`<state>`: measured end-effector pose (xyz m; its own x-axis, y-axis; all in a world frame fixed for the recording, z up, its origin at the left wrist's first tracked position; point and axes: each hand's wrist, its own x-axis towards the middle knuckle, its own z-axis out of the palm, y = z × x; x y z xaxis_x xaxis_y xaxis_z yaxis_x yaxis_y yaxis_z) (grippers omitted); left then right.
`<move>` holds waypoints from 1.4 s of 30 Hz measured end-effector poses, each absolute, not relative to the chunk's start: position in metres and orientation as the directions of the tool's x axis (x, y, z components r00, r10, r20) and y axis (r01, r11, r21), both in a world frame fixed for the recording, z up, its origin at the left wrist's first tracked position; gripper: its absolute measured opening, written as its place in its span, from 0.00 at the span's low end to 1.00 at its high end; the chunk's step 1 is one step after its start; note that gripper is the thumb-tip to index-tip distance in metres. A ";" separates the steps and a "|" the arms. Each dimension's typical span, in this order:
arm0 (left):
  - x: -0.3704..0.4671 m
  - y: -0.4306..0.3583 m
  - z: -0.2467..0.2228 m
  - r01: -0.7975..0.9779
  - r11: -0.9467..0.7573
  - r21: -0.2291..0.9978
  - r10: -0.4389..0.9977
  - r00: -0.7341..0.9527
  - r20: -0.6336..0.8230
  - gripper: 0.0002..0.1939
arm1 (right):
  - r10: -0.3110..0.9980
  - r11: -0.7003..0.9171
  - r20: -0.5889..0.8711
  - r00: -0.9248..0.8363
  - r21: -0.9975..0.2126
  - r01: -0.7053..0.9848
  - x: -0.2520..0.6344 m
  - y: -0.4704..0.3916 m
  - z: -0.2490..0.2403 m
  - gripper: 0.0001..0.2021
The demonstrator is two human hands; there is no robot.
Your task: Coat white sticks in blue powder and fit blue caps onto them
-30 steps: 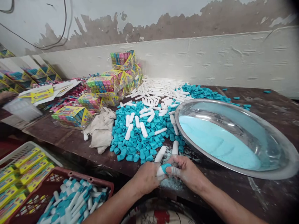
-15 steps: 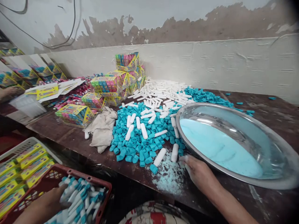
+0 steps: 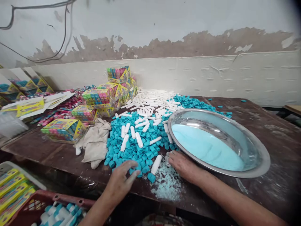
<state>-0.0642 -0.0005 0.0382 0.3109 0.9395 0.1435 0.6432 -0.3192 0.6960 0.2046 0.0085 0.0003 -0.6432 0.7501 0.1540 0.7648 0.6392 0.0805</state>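
My left hand (image 3: 123, 176) hovers at the near edge of a heap of blue caps (image 3: 131, 150), thumb and fingers apart with nothing held. My right hand (image 3: 181, 162) lies on the table beside the steel bowl (image 3: 255, 166), fingers curled round a white tube that they mostly hide. Light blue powder (image 3: 204, 147) lies in the bowl, and some is spilled (image 3: 168, 183) below my right hand. Between my hands a white tube (image 3: 156, 164) leans near a single blue cap (image 3: 151, 177). More white tubes (image 3: 138, 139) lie on the caps.
Packed display boxes (image 3: 96, 97) are stacked behind a crumpled cloth (image 3: 97, 138). A red crate (image 3: 66, 198) of capped tubes (image 3: 61, 215) and a pale crate (image 3: 35, 180) with yellow packs stand at lower left. More white tubes (image 3: 152, 95) are piled near the wall.
My left hand has left the red crate and moved right, up to the blue caps. My right hand has closed round the white tube beside the bowl. The view has shifted.
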 end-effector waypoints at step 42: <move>0.100 0.071 0.038 0.076 0.255 0.964 0.762 0.598 -0.249 0.15 | 0.909 0.289 -0.248 -0.336 -0.206 0.935 0.307 0.055 0.058 0.11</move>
<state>0.0998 0.0706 0.0381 0.5975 0.7623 -0.2489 0.0761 0.2551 0.9639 0.3069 0.0550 0.0577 -0.3356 0.9088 -0.2480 0.9349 0.2890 -0.2060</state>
